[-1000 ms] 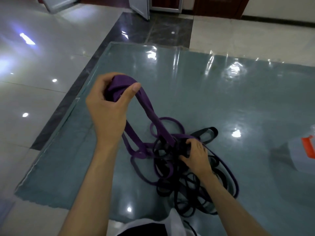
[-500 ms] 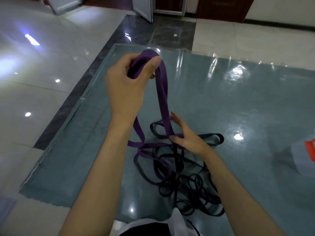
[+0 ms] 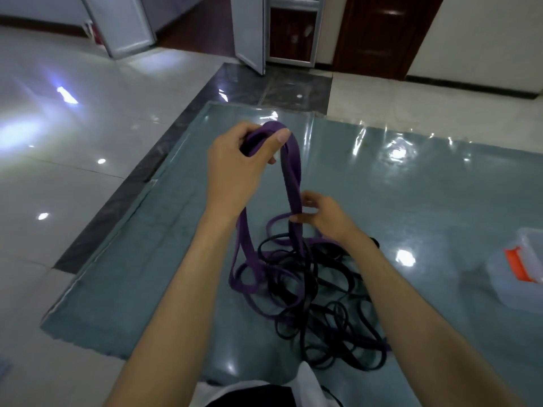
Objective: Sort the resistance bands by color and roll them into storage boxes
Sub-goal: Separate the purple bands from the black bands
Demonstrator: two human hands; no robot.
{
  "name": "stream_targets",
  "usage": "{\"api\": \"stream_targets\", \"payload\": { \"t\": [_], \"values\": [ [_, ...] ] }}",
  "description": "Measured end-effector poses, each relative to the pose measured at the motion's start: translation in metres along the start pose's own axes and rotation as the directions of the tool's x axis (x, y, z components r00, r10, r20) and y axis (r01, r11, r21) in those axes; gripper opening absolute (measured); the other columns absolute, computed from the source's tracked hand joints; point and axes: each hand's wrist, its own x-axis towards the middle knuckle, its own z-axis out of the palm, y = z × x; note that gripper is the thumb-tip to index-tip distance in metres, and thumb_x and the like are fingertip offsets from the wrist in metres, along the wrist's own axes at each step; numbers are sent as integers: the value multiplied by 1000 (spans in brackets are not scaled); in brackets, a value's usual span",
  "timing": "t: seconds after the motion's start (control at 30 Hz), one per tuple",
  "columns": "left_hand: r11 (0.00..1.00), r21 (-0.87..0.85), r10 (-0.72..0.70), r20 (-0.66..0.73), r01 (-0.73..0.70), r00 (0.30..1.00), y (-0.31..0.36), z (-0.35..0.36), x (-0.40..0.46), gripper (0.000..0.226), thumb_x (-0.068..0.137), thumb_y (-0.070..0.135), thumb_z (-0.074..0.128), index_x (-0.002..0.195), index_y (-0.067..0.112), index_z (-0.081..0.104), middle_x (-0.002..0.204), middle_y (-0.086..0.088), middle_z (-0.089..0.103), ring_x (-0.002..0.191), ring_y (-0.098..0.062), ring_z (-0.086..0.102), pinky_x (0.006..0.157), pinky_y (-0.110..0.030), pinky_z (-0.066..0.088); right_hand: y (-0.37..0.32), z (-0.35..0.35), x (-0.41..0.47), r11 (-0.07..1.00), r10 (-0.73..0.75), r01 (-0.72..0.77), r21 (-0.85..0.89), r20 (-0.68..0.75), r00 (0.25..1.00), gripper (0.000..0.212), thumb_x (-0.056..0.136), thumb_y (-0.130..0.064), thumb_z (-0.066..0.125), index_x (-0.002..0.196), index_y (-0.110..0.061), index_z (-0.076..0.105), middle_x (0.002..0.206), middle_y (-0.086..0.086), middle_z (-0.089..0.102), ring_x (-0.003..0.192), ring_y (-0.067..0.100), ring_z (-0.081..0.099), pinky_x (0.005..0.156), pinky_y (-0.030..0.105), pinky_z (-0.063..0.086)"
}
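Item, as I see it: purple resistance band (image 3: 291,168), raised, top loop gripped in my left hand (image 3: 235,168) with fingers curled round it. Right hand (image 3: 320,214) pinches the hanging strand lower down. Tangle of black bands (image 3: 329,312) (purple mixed in) on the blue-grey mat (image 3: 147,274). Clear storage box (image 3: 520,268) at right.

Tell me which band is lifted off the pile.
The purple band: the left hand grips its top loop high above the mat, and the right hand pinches it lower down. The black bands lie tangled on the mat.
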Motion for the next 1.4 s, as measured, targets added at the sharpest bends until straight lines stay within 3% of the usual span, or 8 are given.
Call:
{"api": "stream_targets", "payload": {
  "t": [0.2, 0.47, 0.63, 0.87, 1.03, 1.2, 1.3, 1.4],
  "values": [
    [993, 27, -115, 40, 114, 993, -22, -8, -9, 48, 89, 63, 74, 89, 17, 61, 66, 12, 55, 57, -10, 54, 50, -20, 48, -28, -15, -13, 969, 55, -12, 249, -169, 984, 18, 88, -13, 85, 92, -16, 67, 83, 15, 80, 87, 37, 79, 83, 60, 63],
    [973, 48, -227, 406, 227, 885, -47, 23, -28, 51, 73, 47, 94, 115, 30, 70, 106, 12, 78, 91, -3, 74, 67, -19, 56, -108, -39, -30, 893, -145, 327, 311, -488, 861, 8, 91, -21, 82, 95, -21, 75, 92, 4, 74, 83, 24, 78, 60, 40, 66],
    [964, 33, -259, 363, 266, 895, -55, 45, -41, 12, 88, 21, 86, 93, 16, 77, 81, 7, 78, 61, -4, 66, 54, -25, 52, -120, -42, -30, 908, -246, 338, 246, -341, 907, 11, 94, -12, 77, 103, -14, 72, 93, 2, 74, 85, 16, 77, 65, 33, 65],
    [935, 26, -349, 255, 354, 902, -58, 29, -42, 18, 92, 32, 82, 94, 14, 79, 82, -3, 81, 56, -8, 64, 50, -24, 48, -46, -17, -32, 967, 32, 23, 253, -212, 977, 27, 95, -33, 77, 119, -23, 70, 112, -2, 73, 100, 3, 70, 79, 16, 57],
    [916, -68, -378, 189, 396, 906, -53, 21, -32, 32, 94, 26, 80, 105, -2, 71, 83, -10, 79, 46, -12, 52, 47, -25, 45, 3, 31, -50, 958, 81, -113, 265, 127, 989, 45, 102, -50, 59, 137, -23, 64, 135, -10, 69, 124, -4, 62, 109, 25, 46],
    [914, -85, -379, 170, 397, 910, -50, 14, -27, 27, 94, 24, 80, 106, 1, 72, 80, -7, 76, 46, -3, 54, 45, -20, 42, 24, 67, -57, 963, 67, -103, 248, 153, 986, 62, 87, -60, 77, 140, -37, 55, 134, -16, 66, 126, -5, 60, 108, 28, 51],
    [913, -94, -383, 139, 397, 913, -51, 5, -25, 22, 94, 24, 79, 101, 4, 75, 76, -4, 76, 45, -5, 52, 44, -21, 41, 44, 72, -57, 931, 89, -137, 337, 155, 984, 69, 93, -37, 71, 155, -32, 42, 146, -11, 58, 138, 4, 54, 107, 23, 49],
    [916, -72, -387, 112, 396, 915, -52, -7, -23, 23, 94, 25, 80, 101, 4, 75, 76, -2, 76, 44, -7, 50, 44, -22, 42, 74, 76, -65, 964, 164, -196, 181, 180, 970, 65, 96, -7, 62, 152, -29, 38, 148, -12, 49, 146, 15, 45, 105, 16, 42]
  ]
}}
